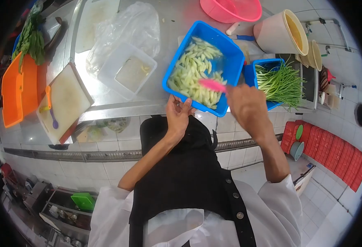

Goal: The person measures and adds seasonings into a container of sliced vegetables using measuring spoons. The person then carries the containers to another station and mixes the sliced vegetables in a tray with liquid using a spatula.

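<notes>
A blue rectangular basin (234, 55) sits tilted near the front edge of the metal counter. Pale green cut vegetable pieces (189, 76) are heaped toward its left and near side. At the near rim, my left hand (178, 115) is closed on the basin's edge. My right hand (246, 105) is wrapped round the handle of a pink spoon (212, 85), whose head reaches over the pieces. The handle is mostly hidden in my fist. Right of that hand, long green stalks (279, 84) fill another blue container (268, 61).
Left of the basin are a clear plastic container (117, 84), a plastic bag (129, 31) and a white cutting board (67, 103) with small spoons. An orange bin (14, 96) stands farther left. A pink basin (230, 10) and a white bucket (273, 33) stand behind.
</notes>
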Demonstrator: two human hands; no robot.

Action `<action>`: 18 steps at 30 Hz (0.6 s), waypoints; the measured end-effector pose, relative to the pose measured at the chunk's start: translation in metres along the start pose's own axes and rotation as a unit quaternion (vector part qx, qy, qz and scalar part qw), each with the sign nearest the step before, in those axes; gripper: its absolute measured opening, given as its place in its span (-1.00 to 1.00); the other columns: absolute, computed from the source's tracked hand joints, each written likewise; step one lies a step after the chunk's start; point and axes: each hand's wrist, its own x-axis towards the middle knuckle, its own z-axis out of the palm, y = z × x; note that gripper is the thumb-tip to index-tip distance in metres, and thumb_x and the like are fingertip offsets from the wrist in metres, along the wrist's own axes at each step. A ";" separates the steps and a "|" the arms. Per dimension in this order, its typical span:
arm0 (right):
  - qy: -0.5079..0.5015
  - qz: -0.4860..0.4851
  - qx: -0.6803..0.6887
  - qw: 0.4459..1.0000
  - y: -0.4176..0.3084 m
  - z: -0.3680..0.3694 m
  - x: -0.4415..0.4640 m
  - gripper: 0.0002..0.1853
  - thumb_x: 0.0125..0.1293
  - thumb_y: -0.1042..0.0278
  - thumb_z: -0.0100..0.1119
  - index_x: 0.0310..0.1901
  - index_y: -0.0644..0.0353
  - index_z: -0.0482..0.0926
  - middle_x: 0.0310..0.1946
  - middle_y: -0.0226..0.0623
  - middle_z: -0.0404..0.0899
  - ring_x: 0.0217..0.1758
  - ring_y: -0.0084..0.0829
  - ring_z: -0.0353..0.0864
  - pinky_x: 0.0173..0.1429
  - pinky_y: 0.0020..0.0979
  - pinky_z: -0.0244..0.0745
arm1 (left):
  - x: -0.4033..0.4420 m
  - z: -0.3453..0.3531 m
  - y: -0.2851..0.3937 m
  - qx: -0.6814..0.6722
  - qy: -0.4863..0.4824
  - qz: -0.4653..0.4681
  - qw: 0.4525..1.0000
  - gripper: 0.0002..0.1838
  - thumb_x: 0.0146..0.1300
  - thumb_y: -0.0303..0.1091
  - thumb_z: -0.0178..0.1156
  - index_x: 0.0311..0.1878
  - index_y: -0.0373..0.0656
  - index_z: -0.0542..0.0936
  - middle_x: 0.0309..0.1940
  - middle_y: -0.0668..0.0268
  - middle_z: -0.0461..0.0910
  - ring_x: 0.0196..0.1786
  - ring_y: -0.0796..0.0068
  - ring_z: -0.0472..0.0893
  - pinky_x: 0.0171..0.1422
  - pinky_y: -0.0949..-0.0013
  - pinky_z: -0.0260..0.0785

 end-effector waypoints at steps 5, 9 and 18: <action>0.006 -0.033 0.052 0.998 0.002 0.079 0.015 -0.92 0.08 0.44 0.06 -0.43 0.16 0.56 -0.49 -0.12 0.59 -0.39 -0.14 0.65 -0.35 -0.17 0.49 | -0.002 0.000 0.006 0.037 0.025 -0.041 0.998 -0.88 0.31 -0.55 0.07 -0.23 -0.19 0.32 -0.21 0.33 0.47 -0.14 0.55 0.58 -0.09 0.40 0.59; -0.096 0.051 -0.016 0.994 0.015 0.044 0.043 -0.90 0.11 0.43 0.06 -0.39 0.17 0.58 -0.44 -0.16 0.62 -0.35 -0.18 0.67 -0.33 -0.15 0.51 | -0.025 -0.021 0.020 0.025 0.020 -0.047 0.998 -0.89 0.31 -0.56 0.07 -0.20 -0.22 0.33 -0.10 0.25 0.48 -0.04 0.46 0.56 0.04 0.28 0.57; 0.080 0.010 0.031 0.996 0.006 0.114 0.095 -0.81 0.25 0.38 -0.05 -0.26 0.23 0.56 -0.53 -0.14 0.59 -0.49 -0.15 0.63 -0.45 -0.18 0.50 | -0.005 -0.012 0.017 0.053 0.006 -0.030 0.998 -0.89 0.31 -0.57 0.06 -0.23 -0.20 0.32 -0.16 0.31 0.47 -0.08 0.53 0.56 0.01 0.34 0.57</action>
